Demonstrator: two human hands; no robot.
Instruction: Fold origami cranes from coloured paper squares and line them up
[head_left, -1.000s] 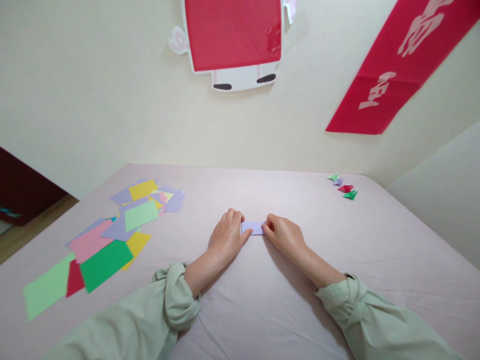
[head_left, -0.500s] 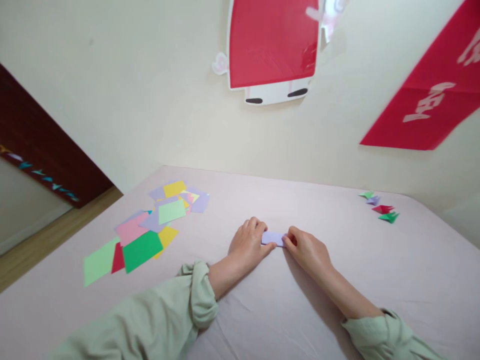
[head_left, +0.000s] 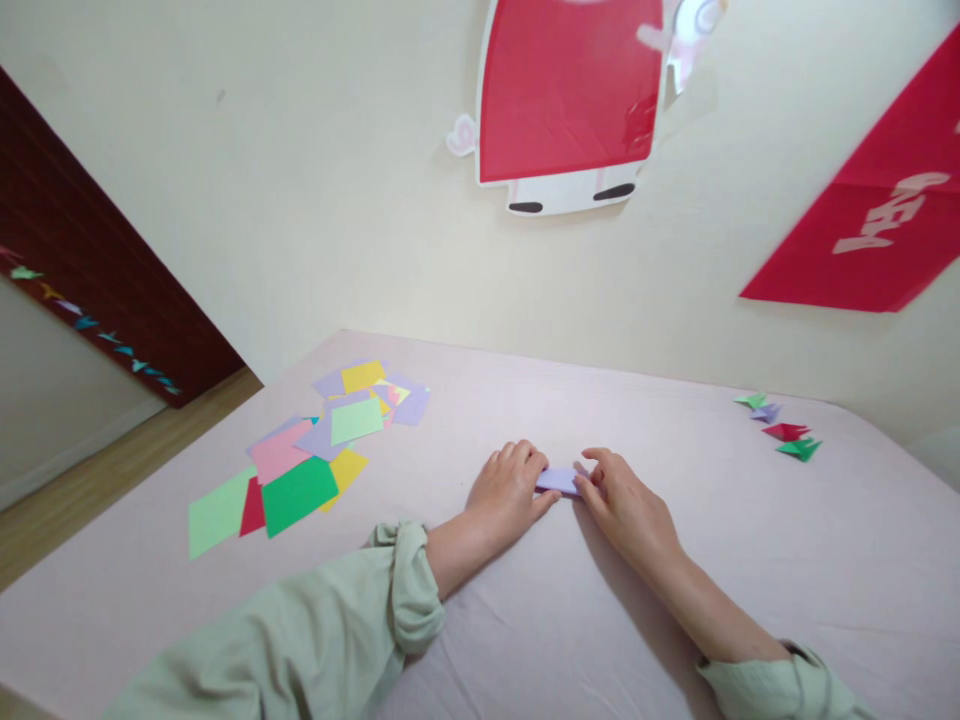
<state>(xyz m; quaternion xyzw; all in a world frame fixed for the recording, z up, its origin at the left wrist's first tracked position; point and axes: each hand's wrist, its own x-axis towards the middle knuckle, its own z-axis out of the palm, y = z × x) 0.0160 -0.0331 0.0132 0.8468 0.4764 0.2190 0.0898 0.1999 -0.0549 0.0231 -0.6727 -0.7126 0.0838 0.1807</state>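
Note:
A small lilac strip of folded paper point(head_left: 558, 480) lies on the pale pink tabletop point(head_left: 525, 620) between my hands. My left hand point(head_left: 510, 492) has its fingers curled over the strip's left end and presses it down. My right hand point(head_left: 622, 505) pinches the strip's right end with thumb and forefinger. Both sleeves are light green and rolled back from the wrists.
Several loose coloured paper sheets point(head_left: 315, 455) are scattered at the left of the table. Small folded paper pieces point(head_left: 784, 432) in green, lilac and red sit at the far right. A cream wall with red decorations point(head_left: 570, 95) stands behind; wooden floor point(head_left: 90, 480) shows at left.
The view has swung left and tilted, showing more floor and the dark red panel. My hands have drawn closer together on the lilac strip, which looks shorter.

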